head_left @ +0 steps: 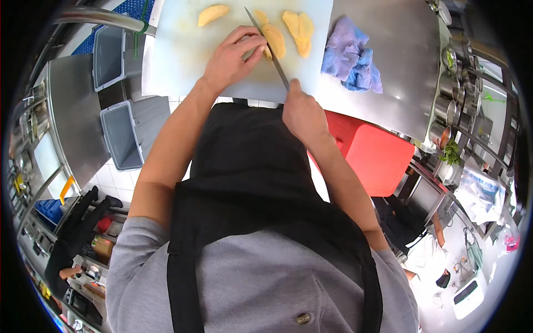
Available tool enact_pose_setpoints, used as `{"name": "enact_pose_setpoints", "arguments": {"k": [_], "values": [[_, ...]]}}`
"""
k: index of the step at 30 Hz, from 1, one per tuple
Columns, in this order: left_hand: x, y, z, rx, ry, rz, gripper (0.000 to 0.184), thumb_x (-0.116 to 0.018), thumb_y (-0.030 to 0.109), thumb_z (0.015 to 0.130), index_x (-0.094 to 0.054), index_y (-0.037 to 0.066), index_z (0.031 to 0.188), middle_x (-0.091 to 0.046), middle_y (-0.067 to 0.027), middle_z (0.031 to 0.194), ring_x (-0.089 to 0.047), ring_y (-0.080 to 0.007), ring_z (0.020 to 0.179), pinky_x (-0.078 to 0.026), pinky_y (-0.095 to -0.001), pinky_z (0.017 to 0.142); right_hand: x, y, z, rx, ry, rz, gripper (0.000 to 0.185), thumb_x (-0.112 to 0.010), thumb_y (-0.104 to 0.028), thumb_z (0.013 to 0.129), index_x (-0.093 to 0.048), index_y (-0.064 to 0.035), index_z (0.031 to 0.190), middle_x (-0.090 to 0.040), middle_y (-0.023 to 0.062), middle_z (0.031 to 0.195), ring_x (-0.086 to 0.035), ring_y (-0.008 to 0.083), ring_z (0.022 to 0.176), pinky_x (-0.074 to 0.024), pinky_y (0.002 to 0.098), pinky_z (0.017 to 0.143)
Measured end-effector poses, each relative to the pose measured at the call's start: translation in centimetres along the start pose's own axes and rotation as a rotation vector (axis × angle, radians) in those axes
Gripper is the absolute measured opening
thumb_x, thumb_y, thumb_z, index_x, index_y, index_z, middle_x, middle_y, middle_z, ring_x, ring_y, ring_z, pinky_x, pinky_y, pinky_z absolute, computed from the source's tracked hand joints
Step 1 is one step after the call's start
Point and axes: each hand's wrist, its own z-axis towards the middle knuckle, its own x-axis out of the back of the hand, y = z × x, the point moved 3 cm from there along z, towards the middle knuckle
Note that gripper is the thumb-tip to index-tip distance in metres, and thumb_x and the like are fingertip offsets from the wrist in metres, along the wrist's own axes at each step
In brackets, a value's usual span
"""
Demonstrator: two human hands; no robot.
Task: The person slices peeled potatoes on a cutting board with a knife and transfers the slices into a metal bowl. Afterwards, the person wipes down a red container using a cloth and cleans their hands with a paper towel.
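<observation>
My right hand (304, 112) grips the handle of a knife (276, 62), whose blade slants up and left over the white cutting board (183, 66). Against the blade's left side, my left hand (236, 57) has its fingers curled over a pale yellow piece, mostly hidden. Right of the blade, more yellow pieces (275, 41) lie close together. Further right are other long yellow pieces (304, 34), and a single yellow piece (213, 15) rests at the upper left of the board.
A blue and purple cloth (351, 54) lies on the steel counter (408, 61). Below are a red bin (380, 158) and grey bins (121, 136). Pots (445, 109) stand at the right. One person (72, 238) is at lower left, another (427, 255) at lower right.
</observation>
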Motion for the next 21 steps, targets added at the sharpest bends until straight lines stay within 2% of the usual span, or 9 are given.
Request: {"name": "enact_pose_setpoints", "arguments": {"k": [1, 5, 7, 9, 14, 17, 19, 21], "values": [[0.1, 0.1, 0.1, -0.007, -0.002, 0.002, 0.014, -0.074, 0.011, 0.091, -0.074, 0.01, 0.105, -0.067, -0.0043, 0.11, -0.069, -0.0243, 0.095, -0.058, -0.0353, 0.081, -0.3, -0.1, 1.0, 0.007, -0.015, -0.01, 0.023, -0.052, -0.004, 0.092, -0.047, 0.0048, 0.113, -0.07, 0.0256, 0.083, -0.072, 0.0462, 0.076, -0.0606, 0.0526, 0.068], [0.0, 0.3, -0.1, 0.02, 0.009, 0.031, 0.014, -0.074, 0.011, 0.091, -0.074, 0.01, 0.105, -0.067, -0.0044, 0.11, -0.069, -0.0241, 0.092, -0.058, -0.0354, 0.08, 0.8, -0.6, 1.2, -0.01, -0.015, -0.027, 0.023, -0.051, -0.004, 0.092, -0.047, 0.0044, 0.113, -0.07, 0.026, 0.085, -0.072, 0.0462, 0.076, -0.0606, 0.0522, 0.068], [0.1, 0.3, -0.2, 0.043, 0.014, 0.04, 0.014, -0.074, 0.012, 0.091, -0.074, 0.01, 0.104, -0.067, -0.0045, 0.11, -0.07, -0.0242, 0.092, -0.058, -0.0356, 0.079, 1.2, -0.9, 0.6, 0.013, -0.002, -0.019, 0.015, -0.049, -0.009, 0.098, -0.046, 0.0017, 0.108, -0.069, 0.029, 0.077, -0.071, 0.0481, 0.075, -0.058, 0.0577, 0.067], [0.1, 0.2, -0.4, 0.064, 0.009, 0.019, 0.013, -0.075, 0.009, 0.09, -0.073, 0.009, 0.103, -0.067, -0.0071, 0.112, -0.068, -0.0265, 0.096, -0.057, -0.035, 0.08, 2.4, -1.5, -0.8, 0.016, 0.0, -0.022, 0.015, -0.05, -0.008, 0.097, -0.046, 0.0016, 0.107, -0.069, 0.0286, 0.077, -0.071, 0.0481, 0.074, -0.0579, 0.0575, 0.066], [0.1, 0.3, -0.4, 0.065, 0.002, 0.024, 0.013, -0.075, 0.008, 0.09, -0.073, 0.009, 0.103, -0.067, -0.0065, 0.111, -0.068, -0.0256, 0.095, -0.057, -0.0345, 0.079, 4.5, -2.1, -4.3, -0.005, -0.024, -0.031, 0.015, -0.051, -0.008, 0.098, -0.045, 0.0015, 0.107, -0.068, 0.0284, 0.076, -0.07, 0.0481, 0.072, -0.0571, 0.0575, 0.064], [0.1, 0.2, -0.3, 0.045, 0.02, 0.035, 0.013, -0.075, 0.01, 0.09, -0.074, 0.009, 0.103, -0.067, -0.005, 0.109, -0.069, -0.0244, 0.092, -0.058, -0.0348, 0.078, 4.4, -1.9, -5.0, -0.059, -0.129, -0.056, 0.019, -0.052, -0.002, 0.091, -0.046, 0.004, 0.108, -0.068, 0.0234, 0.083, -0.072, 0.0438, 0.072, -0.0601, 0.0531, 0.065], [0.1, 0.2, -0.3, 0.029, 0.037, 0.037, 0.013, -0.075, 0.012, 0.091, -0.074, 0.01, 0.103, -0.067, -0.0036, 0.108, -0.07, -0.0235, 0.09, -0.058, -0.0354, 0.077, 4.0, -1.4, -5.4, -0.039, -0.037, -0.023, 0.015, -0.052, -0.011, 0.101, -0.045, 0.0013, 0.108, -0.066, 0.0267, 0.073, -0.069, 0.0459, 0.067, -0.056, 0.0564, 0.061], [0.2, 0.4, -0.2, 0.018, 0.041, 0.034, 0.012, -0.075, 0.012, 0.091, -0.074, 0.01, 0.103, -0.067, -0.0035, 0.107, -0.07, -0.0229, 0.09, -0.058, -0.0351, 0.077, 4.0, -1.1, -5.8, -0.028, -0.027, -0.018, 0.016, -0.053, -0.011, 0.101, -0.045, 0.0013, 0.108, -0.066, 0.0259, 0.072, -0.069, 0.0452, 0.067, -0.056, 0.056, 0.06]]}}
